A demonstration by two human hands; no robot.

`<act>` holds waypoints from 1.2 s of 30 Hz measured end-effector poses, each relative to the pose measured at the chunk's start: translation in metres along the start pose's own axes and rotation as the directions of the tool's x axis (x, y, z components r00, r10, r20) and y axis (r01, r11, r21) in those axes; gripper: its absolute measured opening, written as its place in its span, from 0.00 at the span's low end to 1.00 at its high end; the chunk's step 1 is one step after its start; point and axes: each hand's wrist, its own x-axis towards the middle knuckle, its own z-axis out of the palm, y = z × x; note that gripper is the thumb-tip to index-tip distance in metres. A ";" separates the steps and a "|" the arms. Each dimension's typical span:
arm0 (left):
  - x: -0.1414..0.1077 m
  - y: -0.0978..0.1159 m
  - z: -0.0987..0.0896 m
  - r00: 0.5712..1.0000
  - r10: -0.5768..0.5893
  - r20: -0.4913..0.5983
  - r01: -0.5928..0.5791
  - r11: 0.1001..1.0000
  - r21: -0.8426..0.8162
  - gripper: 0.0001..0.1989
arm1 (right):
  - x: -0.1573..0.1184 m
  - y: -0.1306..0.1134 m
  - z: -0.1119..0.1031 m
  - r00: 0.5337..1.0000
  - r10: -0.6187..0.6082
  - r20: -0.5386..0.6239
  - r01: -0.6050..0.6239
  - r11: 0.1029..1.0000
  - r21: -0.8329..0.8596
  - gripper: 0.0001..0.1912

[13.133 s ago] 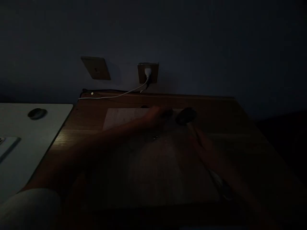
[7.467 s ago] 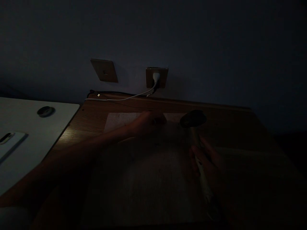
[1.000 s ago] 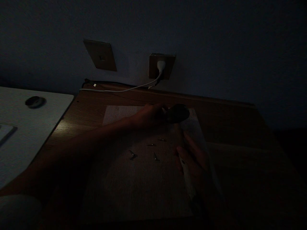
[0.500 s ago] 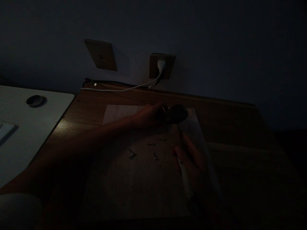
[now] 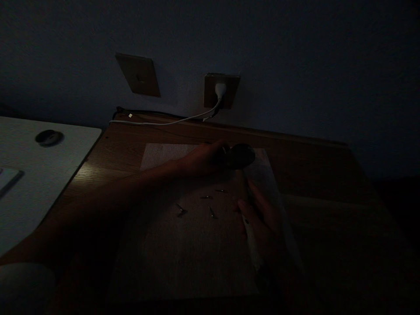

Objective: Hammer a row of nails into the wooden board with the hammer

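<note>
The view is very dark. My right hand (image 5: 262, 214) is wrapped round the pale handle of a hammer (image 5: 242, 156), whose dark head is over the far right part of a light board (image 5: 183, 262). Just left of the hammer head is my left hand (image 5: 206, 157), its fingers curled near a thin light object; shadow and the head hide what they hold, if anything. Several small metal screws or nails lie on the board between my hands, among them one at the left (image 5: 180, 208) and one nearer me (image 5: 211, 212).
The board lies on a wooden table (image 5: 328, 183). Behind it, a white plug (image 5: 221, 90) sits in a wall socket, its cable (image 5: 164, 124) running left along the table's back edge. A white surface (image 5: 33, 183) at the left bears a dark round object (image 5: 49, 138).
The hammer head and my right hand have shifted very slightly to the left. My left hand stays in almost the same place.
</note>
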 end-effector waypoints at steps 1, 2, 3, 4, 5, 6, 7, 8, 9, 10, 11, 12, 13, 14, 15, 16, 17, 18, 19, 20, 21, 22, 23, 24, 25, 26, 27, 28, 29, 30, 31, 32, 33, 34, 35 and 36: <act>0.000 0.001 -0.001 1.000 -0.003 0.010 0.003 1.000 -0.013 0.24 | 0.000 0.000 0.000 1.000 0.016 -0.005 -0.016 1.000 0.012 0.36; -0.001 0.002 -0.002 1.000 -0.007 0.019 0.007 1.000 -0.027 0.24 | 0.001 -0.001 0.001 0.999 0.033 -0.013 -0.032 0.999 0.026 0.36; -0.001 0.004 -0.005 1.000 -0.014 0.020 0.014 0.999 -0.035 0.23 | 0.001 -0.002 0.001 0.999 0.041 -0.020 -0.040 0.999 0.036 0.37; -0.002 0.007 -0.008 1.000 -0.022 0.010 0.022 0.999 -0.027 0.22 | 0.001 -0.003 0.002 0.999 0.039 -0.027 -0.038 0.998 0.042 0.37; -0.003 0.011 -0.012 1.000 -0.027 -0.006 0.027 1.000 0.001 0.20 | 0.001 -0.004 0.002 0.999 0.037 -0.037 -0.035 0.998 0.049 0.38; -0.005 0.016 -0.016 1.000 -0.026 -0.014 0.026 0.998 0.048 0.18 | 0.000 -0.005 0.002 0.998 0.038 -0.048 -0.035 0.998 0.059 0.38; -0.006 0.021 -0.020 1.000 -0.013 -0.003 0.013 0.994 0.107 0.15 | 0.000 -0.006 0.002 0.997 0.039 -0.061 -0.035 0.997 0.072 0.38; -0.009 0.028 -0.025 0.999 0.016 0.039 -0.023 0.985 0.169 0.11 | 0.000 -0.007 0.002 0.997 0.039 -0.072 -0.032 0.996 0.087 0.39; -0.011 0.035 -0.028 0.992 0.061 0.112 -0.086 0.970 0.226 0.07 | 0.000 -0.007 0.002 0.996 0.036 -0.081 -0.028 0.994 0.104 0.39; -0.014 0.041 -0.031 0.972 0.117 0.205 -0.171 0.948 0.269 0.04 | 0.000 -0.007 0.002 0.996 0.032 -0.088 -0.021 0.993 0.119 0.39; -0.017 0.048 -0.032 0.939 0.174 0.296 -0.264 0.917 0.300 0.03 | 0.000 -0.006 0.001 0.995 0.027 -0.094 -0.015 0.991 0.130 0.38; -0.020 0.054 -0.031 0.903 0.225 0.365 -0.350 0.878 0.327 0.03 | 0.000 -0.005 0.001 0.995 0.025 -0.098 -0.011 0.991 0.135 0.38; -0.023 0.058 -0.029 0.872 0.267 0.411 -0.422 0.835 0.353 0.04 | 0.000 -0.004 0.000 0.995 0.023 -0.097 -0.010 0.991 0.134 0.37; -0.026 0.061 -0.026 0.849 0.298 0.436 -0.475 0.793 0.382 0.05 | 0.000 -0.004 0.000 0.995 0.022 -0.094 -0.010 0.992 0.126 0.37; -0.028 0.063 -0.022 0.837 0.319 0.445 -0.508 0.755 0.414 0.06 | 0.000 -0.003 0.000 0.996 0.020 -0.091 -0.009 0.993 0.116 0.36; -0.030 0.064 -0.017 0.829 0.332 0.450 -0.530 0.722 0.445 0.06 | 0.000 -0.003 0.000 0.996 0.020 -0.085 -0.011 0.994 0.106 0.36; -0.032 0.065 -0.013 0.823 0.337 0.458 -0.546 0.692 0.472 0.06 | 0.000 -0.003 0.000 0.996 0.022 -0.083 -0.013 0.995 0.100 0.36; -0.033 0.065 -0.009 0.817 0.333 0.470 -0.557 0.669 0.493 0.07 | 0.000 -0.003 0.000 0.996 0.027 -0.080 -0.019 0.995 0.098 0.36; -0.033 0.065 -0.007 0.814 0.321 0.484 -0.561 0.653 0.510 0.08 | 0.000 -0.003 0.000 0.996 0.034 -0.078 -0.026 0.995 0.097 0.37; -0.034 0.065 -0.006 0.813 0.304 0.497 -0.559 0.645 0.521 0.08 | 0.000 -0.004 0.000 0.996 0.039 -0.075 -0.031 0.995 0.098 0.37; -0.034 0.065 -0.007 0.812 0.289 0.507 -0.556 0.645 0.524 0.08 | 0.001 -0.004 0.001 0.997 0.038 -0.071 -0.030 0.995 0.100 0.38; -0.033 0.065 -0.010 0.815 0.276 0.510 -0.547 0.655 0.520 0.08 | 0.001 -0.004 0.001 0.997 0.033 -0.071 -0.026 0.994 0.103 0.38; -0.032 0.064 -0.014 0.821 0.267 0.504 -0.532 0.676 0.510 0.08 | 0.001 -0.004 0.001 0.997 0.027 -0.074 -0.019 0.994 0.107 0.38; -0.030 0.063 -0.020 0.832 0.262 0.489 -0.510 0.709 0.488 0.08 | 0.001 -0.004 0.001 0.997 0.026 -0.078 -0.017 0.994 0.110 0.38; -0.028 0.061 -0.026 0.845 0.260 0.467 -0.480 0.755 0.447 0.09 | 0.001 -0.004 0.001 0.996 0.028 -0.082 -0.018 0.993 0.115 0.38; -0.025 0.057 -0.033 0.863 0.258 0.434 -0.437 0.812 0.388 0.09 | 0.001 -0.004 0.001 0.996 0.032 -0.086 -0.021 0.992 0.120 0.39; -0.022 0.052 -0.040 0.886 0.250 0.391 -0.384 0.868 0.316 0.09 | 0.000 -0.004 0.001 0.996 0.037 -0.087 -0.026 0.992 0.124 0.39; -0.018 0.045 -0.046 0.909 0.236 0.342 -0.327 0.915 0.238 0.10 | 0.000 -0.003 0.001 0.995 0.038 -0.088 -0.027 0.992 0.127 0.39; -0.015 0.037 -0.050 0.934 0.215 0.287 -0.271 0.947 0.172 0.10 | 0.000 -0.003 0.001 0.995 0.041 -0.087 -0.030 0.991 0.130 0.38; -0.012 0.028 -0.052 0.953 0.190 0.236 -0.225 0.965 0.131 0.11 | 0.000 -0.004 0.000 0.995 0.045 -0.085 -0.033 0.990 0.134 0.38; -0.010 0.019 -0.052 0.967 0.162 0.197 -0.186 0.976 0.109 0.11 | 0.000 -0.004 0.001 0.995 0.048 -0.084 -0.036 0.990 0.138 0.38; -0.008 0.011 -0.051 0.975 0.138 0.174 -0.157 0.983 0.098 0.12 | 0.000 -0.004 0.001 0.995 0.050 -0.085 -0.038 0.989 0.140 0.37; -0.007 0.003 -0.049 0.980 0.123 0.158 -0.139 0.986 0.093 0.11 | 0.000 -0.005 0.001 0.995 0.053 -0.084 -0.041 0.989 0.140 0.37; -0.007 -0.004 -0.046 0.982 0.117 0.148 -0.131 0.987 0.090 0.11 | 0.000 -0.006 0.001 0.995 0.054 -0.083 -0.042 0.989 0.139 0.37; -0.008 -0.009 -0.043 0.983 0.119 0.141 -0.132 0.988 0.085 0.10 | 0.000 -0.006 0.001 0.995 0.054 -0.085 -0.042 0.990 0.136 0.37; -0.008 -0.013 -0.040 0.983 0.126 0.132 -0.137 0.987 0.080 0.10 | 0.000 -0.007 0.002 0.995 0.051 -0.091 -0.039 0.990 0.133 0.38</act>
